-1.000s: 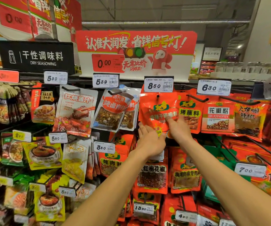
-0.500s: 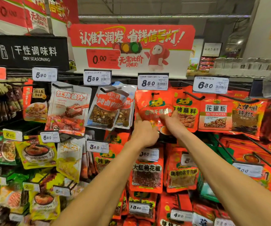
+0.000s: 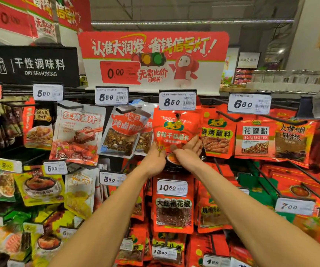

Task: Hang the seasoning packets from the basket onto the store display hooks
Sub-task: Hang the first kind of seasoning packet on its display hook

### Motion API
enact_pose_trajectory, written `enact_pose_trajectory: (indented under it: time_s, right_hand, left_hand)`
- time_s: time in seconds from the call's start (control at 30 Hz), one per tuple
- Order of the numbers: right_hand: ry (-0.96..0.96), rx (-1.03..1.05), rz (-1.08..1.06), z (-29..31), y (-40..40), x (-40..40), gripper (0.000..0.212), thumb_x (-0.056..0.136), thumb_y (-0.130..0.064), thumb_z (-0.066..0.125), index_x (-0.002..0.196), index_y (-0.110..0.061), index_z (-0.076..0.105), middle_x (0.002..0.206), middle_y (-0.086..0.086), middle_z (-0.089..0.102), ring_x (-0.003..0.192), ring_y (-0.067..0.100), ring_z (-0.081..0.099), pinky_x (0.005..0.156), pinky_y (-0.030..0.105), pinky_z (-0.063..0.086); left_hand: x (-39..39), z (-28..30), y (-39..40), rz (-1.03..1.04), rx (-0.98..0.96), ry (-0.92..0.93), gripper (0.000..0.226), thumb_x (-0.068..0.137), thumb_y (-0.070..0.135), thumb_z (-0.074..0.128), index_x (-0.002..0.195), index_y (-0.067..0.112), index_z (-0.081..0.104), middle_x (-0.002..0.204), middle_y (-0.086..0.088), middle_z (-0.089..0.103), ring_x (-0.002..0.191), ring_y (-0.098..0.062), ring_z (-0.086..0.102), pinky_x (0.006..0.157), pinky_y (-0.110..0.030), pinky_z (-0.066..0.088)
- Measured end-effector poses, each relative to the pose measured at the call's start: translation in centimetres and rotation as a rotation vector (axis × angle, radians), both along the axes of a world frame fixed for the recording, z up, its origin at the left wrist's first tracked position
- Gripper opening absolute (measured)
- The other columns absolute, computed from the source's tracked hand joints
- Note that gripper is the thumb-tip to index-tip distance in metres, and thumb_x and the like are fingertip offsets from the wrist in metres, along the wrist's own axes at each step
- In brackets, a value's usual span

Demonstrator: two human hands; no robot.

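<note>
A red seasoning packet (image 3: 175,130) hangs at the top row under the 8.50 price tag (image 3: 177,100), its hole at the black display hook (image 3: 177,114). My left hand (image 3: 155,158) pinches the packet's lower left corner. My right hand (image 3: 187,152) holds the lower right edge, palm turned up, fingers behind the packet and thumb on its front. The basket is out of view.
Neighbouring hooks carry a red barbecue-dip packet (image 3: 218,135) on the right and a clear spice-mix packet (image 3: 124,135) on the left. Lower rows hold more red packets under a 10.60 tag (image 3: 171,187). Bare black hooks (image 3: 297,170) jut out at the right.
The red packet has risen and now hangs flat under the 8.50 tag. Both hands have slid down from its middle to its bottom edge.
</note>
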State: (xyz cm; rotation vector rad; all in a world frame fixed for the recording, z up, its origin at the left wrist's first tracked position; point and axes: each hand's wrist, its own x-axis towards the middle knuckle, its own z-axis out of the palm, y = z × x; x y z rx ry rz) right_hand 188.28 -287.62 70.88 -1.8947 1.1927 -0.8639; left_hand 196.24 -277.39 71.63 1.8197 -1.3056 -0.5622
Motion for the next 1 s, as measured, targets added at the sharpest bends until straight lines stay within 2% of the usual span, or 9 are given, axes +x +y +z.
enact_pose_trajectory:
  time_s: [0.1, 0.2, 0.27, 0.5, 0.63, 0.73, 0.87, 0.93, 1.0]
  right_hand:
    - [0.037, 0.0, 0.053, 0.4, -0.1, -1.3, 0.109, 0.095, -0.045, 0.061, 0.156, -0.013, -0.023, 0.166, 0.016, -0.021, 0.154, 0.039, -0.013, 0.123, 0.045, -0.002]
    - [0.089, -0.011, 0.096, 0.8, 0.4, -2.4, 0.111, 0.095, -0.048, 0.061, 0.156, -0.014, -0.025, 0.166, 0.016, -0.022, 0.155, 0.038, -0.01, 0.125, 0.047, 0.002]
    - [0.081, -0.022, 0.129, 0.8, 0.5, -3.4, 0.112, 0.094, -0.049, 0.062, 0.156, -0.016, -0.025, 0.166, 0.015, -0.022, 0.155, 0.034, -0.009, 0.126, 0.047, 0.006]
    - [0.005, -0.061, 0.16, 0.6, 1.2, -5.4, 0.1, 0.096, -0.059, 0.053, 0.16, -0.023, -0.015, 0.17, 0.007, -0.01, 0.156, 0.028, 0.006, 0.125, 0.045, 0.016]
    - [-0.08, -0.05, 0.173, 0.9, 1.2, -6.4, 0.091, 0.096, -0.059, 0.052, 0.162, -0.024, 0.001, 0.169, 0.007, 0.012, 0.155, 0.027, 0.018, 0.123, 0.049, 0.023]
    - [-0.099, -0.096, 0.099, 1.5, 1.5, -7.4, 0.081, 0.097, -0.058, 0.051, 0.16, -0.017, 0.021, 0.162, 0.006, 0.036, 0.148, 0.028, 0.035, 0.119, 0.046, 0.031]
    - [-0.242, -0.251, -0.032, 2.4, 3.0, -10.3, 0.037, 0.099, -0.042, 0.055, 0.126, -0.017, 0.064, 0.122, -0.001, 0.069, 0.118, 0.023, 0.062, 0.093, 0.031, 0.044]
    - [-0.411, -0.217, 0.015, 2.1, 4.1, -12.5, 0.018, 0.1, -0.029, 0.057, 0.094, -0.02, 0.071, 0.092, 0.001, 0.076, 0.088, 0.017, 0.072, 0.074, 0.028, 0.054]
    - [-0.53, -0.137, 0.078, 1.1, 5.4, -15.2, 0.024, 0.099, -0.017, 0.057, 0.079, -0.017, 0.071, 0.074, 0.009, 0.075, 0.061, 0.018, 0.07, 0.051, 0.023, 0.051]
  left_hand:
    - [0.3, -0.4, 0.2, 0.084, -0.083, 0.066, 0.049, 0.109, 0.02, 0.037, 0.154, 0.014, 0.02, 0.154, -0.009, 0.039, 0.142, -0.028, 0.036, 0.104, -0.024, 0.03]
    - [1.0, -0.5, 1.1, 0.097, -0.1, 0.092, 0.044, 0.105, 0.029, 0.048, 0.147, 0.02, 0.039, 0.142, -0.004, 0.054, 0.131, -0.025, 0.05, 0.113, -0.04, 0.038]
    - [1.2, -0.4, 1.6, 0.103, -0.129, 0.097, 0.04, 0.102, 0.034, 0.055, 0.139, 0.019, 0.049, 0.131, -0.004, 0.063, 0.12, -0.025, 0.059, 0.108, -0.047, 0.046]
    - [1.0, -0.8, 3.2, 0.117, -0.179, 0.175, 0.047, 0.095, 0.04, 0.067, 0.138, 0.024, 0.053, 0.128, 0.002, 0.065, 0.118, -0.023, 0.062, 0.103, -0.047, 0.05]
    - [1.5, -0.9, 3.9, 0.126, -0.222, 0.177, 0.043, 0.094, 0.04, 0.069, 0.134, 0.028, 0.057, 0.124, 0.007, 0.066, 0.118, -0.019, 0.061, 0.102, -0.043, 0.048]
    - [1.5, -0.8, 4.7, 0.129, -0.24, 0.146, 0.053, 0.095, 0.042, 0.067, 0.143, 0.025, 0.052, 0.14, 0.006, 0.059, 0.125, -0.017, 0.055, 0.1, -0.041, 0.045]
    - [0.8, -0.2, 6.6, 0.29, -0.354, 0.031, 0.058, 0.098, 0.04, 0.062, 0.148, 0.017, 0.047, 0.14, 0.003, 0.057, 0.125, -0.015, 0.055, 0.102, -0.034, 0.044]
    - [-0.1, -0.1, 7.9, 0.313, -0.446, 0.009, 0.037, 0.099, 0.035, 0.06, 0.132, 0.02, 0.063, 0.12, 0.01, 0.065, 0.106, -0.008, 0.062, 0.088, -0.027, 0.047]
    - [-1.5, -0.6, 9.2, 0.257, -0.498, 0.098, 0.018, 0.1, 0.028, 0.058, 0.108, 0.022, 0.072, 0.1, 0.006, 0.075, 0.091, -0.01, 0.071, 0.08, -0.026, 0.054]
